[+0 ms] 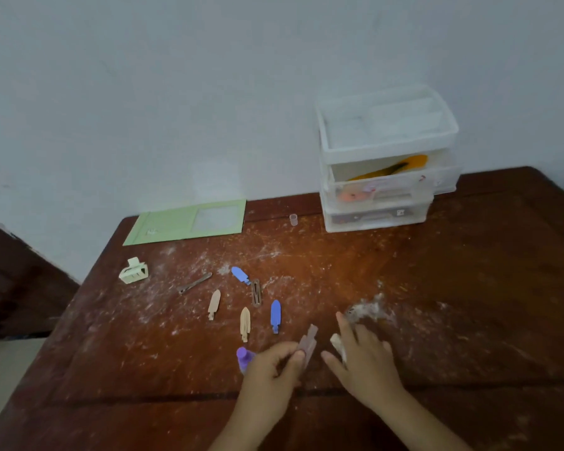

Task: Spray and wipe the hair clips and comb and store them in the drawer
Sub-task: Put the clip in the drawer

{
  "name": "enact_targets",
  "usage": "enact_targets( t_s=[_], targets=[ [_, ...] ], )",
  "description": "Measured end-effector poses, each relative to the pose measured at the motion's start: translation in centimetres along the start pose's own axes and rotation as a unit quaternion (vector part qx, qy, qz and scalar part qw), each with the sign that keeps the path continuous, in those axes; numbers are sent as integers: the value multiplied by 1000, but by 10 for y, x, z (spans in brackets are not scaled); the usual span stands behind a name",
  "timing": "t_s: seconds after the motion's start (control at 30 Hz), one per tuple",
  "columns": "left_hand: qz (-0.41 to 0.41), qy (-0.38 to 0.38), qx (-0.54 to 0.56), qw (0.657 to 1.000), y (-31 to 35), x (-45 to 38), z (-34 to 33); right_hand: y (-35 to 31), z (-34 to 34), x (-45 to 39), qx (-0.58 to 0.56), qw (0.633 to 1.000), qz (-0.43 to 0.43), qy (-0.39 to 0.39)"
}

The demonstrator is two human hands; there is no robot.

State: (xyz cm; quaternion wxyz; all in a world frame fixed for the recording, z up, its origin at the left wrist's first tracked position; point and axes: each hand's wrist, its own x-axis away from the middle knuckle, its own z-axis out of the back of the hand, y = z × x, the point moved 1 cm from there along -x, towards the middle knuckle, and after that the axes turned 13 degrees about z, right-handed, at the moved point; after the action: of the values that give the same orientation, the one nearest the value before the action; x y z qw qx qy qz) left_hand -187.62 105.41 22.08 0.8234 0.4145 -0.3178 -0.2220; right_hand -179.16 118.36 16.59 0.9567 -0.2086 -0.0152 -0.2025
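Head view: left hand (271, 369) at 6 o'clock pinches a mauve-brown hair clip (308, 343) between thumb and fingertips, lifted off the wooden table (469, 304). Right hand (362, 362) just beside it, fingers spread, with a whitish wad, likely a wipe (337, 345), tucked under the fingers; grip on it unclear. Purple spray bottle (243, 358) sits behind the left hand. Left to do, by my read: two blue clips (275, 314) (240, 275), two beige clips (214, 304) (245, 323), a brown snap clip (256, 292), a grey slide clip (194, 283), and a pale-green claw clip (133, 271) at 9 o'clock. Clear drawer unit (385, 164) at 1 o'clock, second drawer pulled out, orange item inside, possibly the comb. Early-to-mid task.
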Motion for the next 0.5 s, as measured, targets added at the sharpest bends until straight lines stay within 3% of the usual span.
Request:
enact_targets(
  t_s=[0.1,0.17,0.3,0.5],
  targets=[
    [-7,39,-17,999,18,-16,1,7,1,-10,-72,994,0,83],
    [-27,58,-42,997,38,-29,2,16,13,-20,-123,975,14,185],
    [-78,63,-106,989,98,-70,4,43,65,-49,-47,911,50,407],
    [-140,109,-154,972,197,-147,-5,97,155,-112,76,844,52,528]
  ],
)
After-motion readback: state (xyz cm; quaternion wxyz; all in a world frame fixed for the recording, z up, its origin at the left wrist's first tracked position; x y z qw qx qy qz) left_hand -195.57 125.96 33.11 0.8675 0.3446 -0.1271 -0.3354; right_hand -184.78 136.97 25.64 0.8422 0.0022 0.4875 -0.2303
